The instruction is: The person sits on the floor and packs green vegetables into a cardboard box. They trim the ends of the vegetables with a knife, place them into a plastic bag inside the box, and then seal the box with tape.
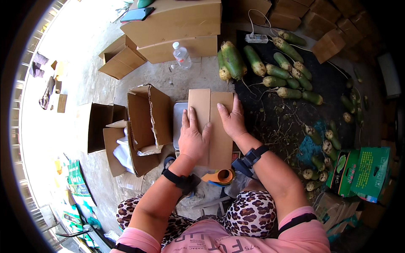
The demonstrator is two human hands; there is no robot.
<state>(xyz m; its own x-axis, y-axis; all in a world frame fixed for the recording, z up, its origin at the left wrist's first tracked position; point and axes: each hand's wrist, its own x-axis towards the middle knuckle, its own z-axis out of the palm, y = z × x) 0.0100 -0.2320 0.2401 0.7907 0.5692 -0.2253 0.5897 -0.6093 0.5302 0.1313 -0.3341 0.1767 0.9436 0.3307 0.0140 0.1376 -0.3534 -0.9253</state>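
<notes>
A cardboard box (200, 98) with its two flaps folded together lies in front of me, a narrow seam running between them. My left hand (194, 135) rests flat on the left flap, fingers apart. On the right flap and right edge lies my right hand (232, 120), its thumb spread away and its fingers stretched along the edge. Under the box's left side shows a grey, smooth-topped object (179, 122). Closer to my knees is a roll of brown tape (224, 175).
Open cardboard boxes (143, 107) stand at the left, one holding white plastic. A plastic bottle (182, 55) stands by larger cartons (177, 25). Green radishes (276, 71) lie on dark cloth at the right, near a power strip (256, 39). Green printed packages (358, 173) are lower right.
</notes>
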